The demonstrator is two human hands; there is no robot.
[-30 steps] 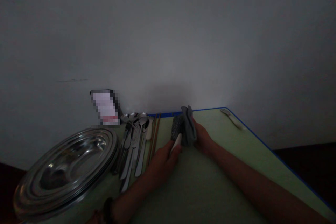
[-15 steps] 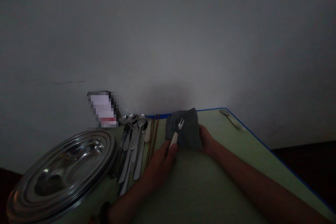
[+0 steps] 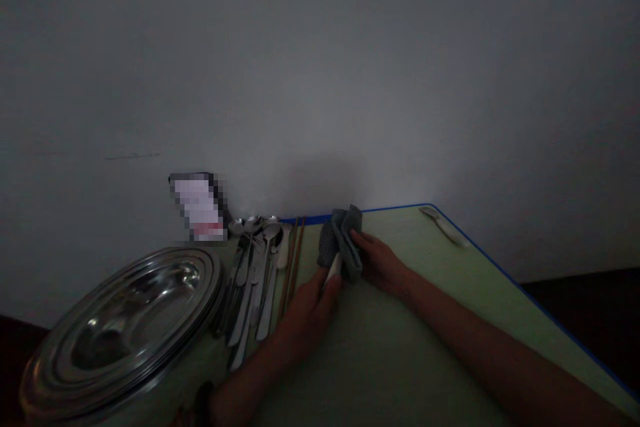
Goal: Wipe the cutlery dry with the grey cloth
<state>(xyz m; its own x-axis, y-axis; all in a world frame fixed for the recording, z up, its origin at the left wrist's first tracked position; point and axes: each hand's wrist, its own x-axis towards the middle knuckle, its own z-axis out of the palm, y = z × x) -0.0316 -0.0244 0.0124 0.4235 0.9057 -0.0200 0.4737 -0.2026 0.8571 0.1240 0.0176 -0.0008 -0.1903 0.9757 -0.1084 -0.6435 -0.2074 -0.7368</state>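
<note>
My left hand [image 3: 316, 303] is closed around the pale handle of a fork [image 3: 334, 268]. The fork's tines are hidden inside a folded grey cloth [image 3: 353, 250]. My right hand [image 3: 381, 263] presses the cloth over the fork from the right, its fingers closed on the fabric. Part of the cloth also lies behind the fork, by the fingers of my left hand. Both hands are above the green table, near its far edge.
Steel divided plates [image 3: 125, 333] are stacked at the left. Beside them lie several spoons, forks and knives [image 3: 253, 287] and wooden chopsticks [image 3: 294, 267]. A phone-like device [image 3: 199, 207] leans on the wall. A pale-handled utensil [image 3: 444, 225] rests near the table's [image 3: 400, 360] right edge.
My right hand has moved left and folded the cloth over the fork's tines, which showed before. My left hand keeps its hold on the handle.
</note>
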